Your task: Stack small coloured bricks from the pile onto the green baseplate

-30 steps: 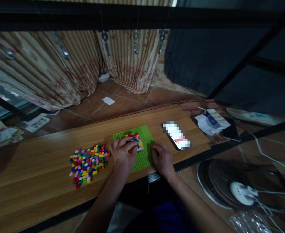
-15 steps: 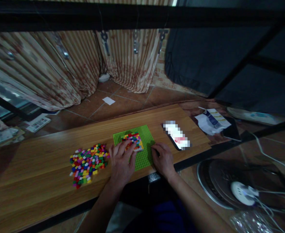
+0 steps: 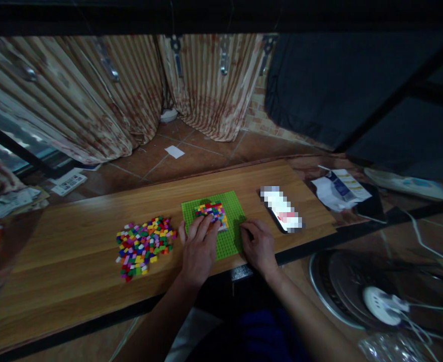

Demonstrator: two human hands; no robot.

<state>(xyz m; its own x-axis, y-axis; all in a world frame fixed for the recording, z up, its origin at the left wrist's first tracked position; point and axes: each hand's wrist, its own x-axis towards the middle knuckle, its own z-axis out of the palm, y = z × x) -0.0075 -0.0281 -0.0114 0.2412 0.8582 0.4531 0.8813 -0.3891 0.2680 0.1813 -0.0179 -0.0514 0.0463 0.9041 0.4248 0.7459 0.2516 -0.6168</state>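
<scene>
A green studded baseplate (image 3: 232,207) lies on the wooden table (image 3: 74,251) near its front edge. A patch of small coloured bricks (image 3: 211,211) is built on the plate. My left hand (image 3: 199,246) lies on the plate's left part with its fingers stretched out, the fingertips pressing on the near edge of the brick patch. My right hand (image 3: 258,245) rests on the plate's right near corner, fingers curled down on it. A pile of loose coloured bricks (image 3: 144,245) lies on the table to the left of my left hand.
A phone (image 3: 281,209) with a lit screen lies right of the plate. Beyond the table's right end are a paper packet (image 3: 340,188), a fan (image 3: 360,296) and cables on the floor. Curtains (image 3: 93,100) hang behind. A black frame bar (image 3: 221,20) crosses the top.
My left hand's fingers have straightened and now press flat on the brick patch. The camera has shifted a little, so everything sits slightly to the right. My right hand has stayed put.
</scene>
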